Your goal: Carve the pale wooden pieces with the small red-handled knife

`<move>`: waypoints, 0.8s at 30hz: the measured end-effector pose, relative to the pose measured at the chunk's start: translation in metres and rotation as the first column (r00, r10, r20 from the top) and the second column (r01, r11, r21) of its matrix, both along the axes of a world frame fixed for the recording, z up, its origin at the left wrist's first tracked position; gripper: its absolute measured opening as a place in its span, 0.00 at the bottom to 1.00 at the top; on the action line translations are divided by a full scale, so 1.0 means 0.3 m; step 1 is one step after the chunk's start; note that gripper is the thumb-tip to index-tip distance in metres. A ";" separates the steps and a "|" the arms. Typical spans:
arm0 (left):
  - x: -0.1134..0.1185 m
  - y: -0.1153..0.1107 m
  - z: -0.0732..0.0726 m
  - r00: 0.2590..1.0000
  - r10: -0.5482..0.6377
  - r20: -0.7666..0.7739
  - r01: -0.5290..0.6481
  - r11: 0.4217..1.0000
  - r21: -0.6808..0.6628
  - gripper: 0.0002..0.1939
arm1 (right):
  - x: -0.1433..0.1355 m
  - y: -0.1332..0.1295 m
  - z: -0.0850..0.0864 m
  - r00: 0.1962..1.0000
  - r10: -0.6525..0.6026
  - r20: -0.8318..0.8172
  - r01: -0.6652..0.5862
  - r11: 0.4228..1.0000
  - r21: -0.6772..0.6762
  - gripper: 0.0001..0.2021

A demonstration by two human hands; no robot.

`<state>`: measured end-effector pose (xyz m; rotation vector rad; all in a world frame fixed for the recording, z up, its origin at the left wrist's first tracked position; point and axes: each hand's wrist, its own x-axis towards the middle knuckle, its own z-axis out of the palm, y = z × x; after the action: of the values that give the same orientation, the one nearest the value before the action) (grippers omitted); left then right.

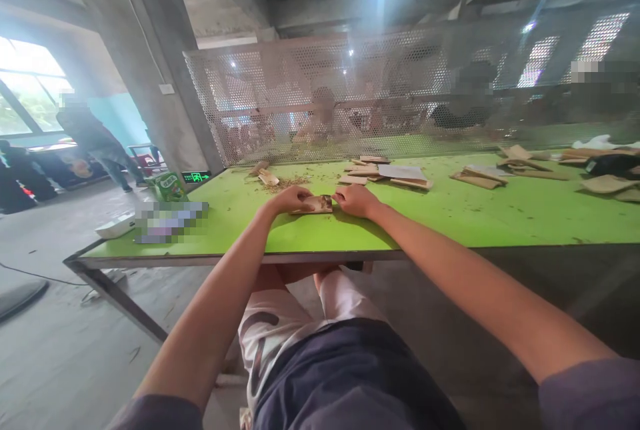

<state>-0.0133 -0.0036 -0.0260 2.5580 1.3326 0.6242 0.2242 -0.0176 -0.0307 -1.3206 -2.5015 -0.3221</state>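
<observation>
On the green table (240, 230), close to its front edge, lies a short pale piece (316, 206) that looks like bamboo or wood, with a dark brown patch at its right end. My left hand (291, 199) is closed on the left part of this piece, fingers over its top. At the right end, my right hand (357, 201) is closed in a pinch beside the brown patch. Whatever its fingertips hold, if anything, is too small to make out. Brown shavings (287, 185) are scattered just behind my left hand.
Pale curved pieces (370, 170) lie stacked behind my right hand, with more pieces (480, 178) farther right. A green box (167, 187) and a white tray (115, 226) are at the left. A perforated metal screen (300, 97) borders the back. A person (95, 137) stands far left.
</observation>
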 end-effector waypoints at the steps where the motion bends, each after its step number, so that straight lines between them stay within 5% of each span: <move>1: 0.001 -0.002 0.003 1.000 0.002 0.004 -0.002 1.000 0.010 0.18 | 0.001 -0.002 0.001 1.000 0.006 0.010 -0.006 1.000 -0.006 0.22; 11: 0.033 -0.030 -0.004 0.996 0.083 0.030 -0.087 0.968 0.237 0.19 | -0.017 -0.025 -0.001 0.997 0.025 0.078 -0.027 1.000 0.016 0.21; 24: 0.042 -0.030 0.009 0.992 0.109 -0.069 -0.088 0.961 0.261 0.14 | -0.029 -0.055 -0.004 0.990 0.020 0.143 -0.031 0.996 0.078 0.21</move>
<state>-0.0008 -0.0126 -0.0233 2.7612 1.5035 0.7642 0.2154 -0.0341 -0.0317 -1.2749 -2.5891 -0.5224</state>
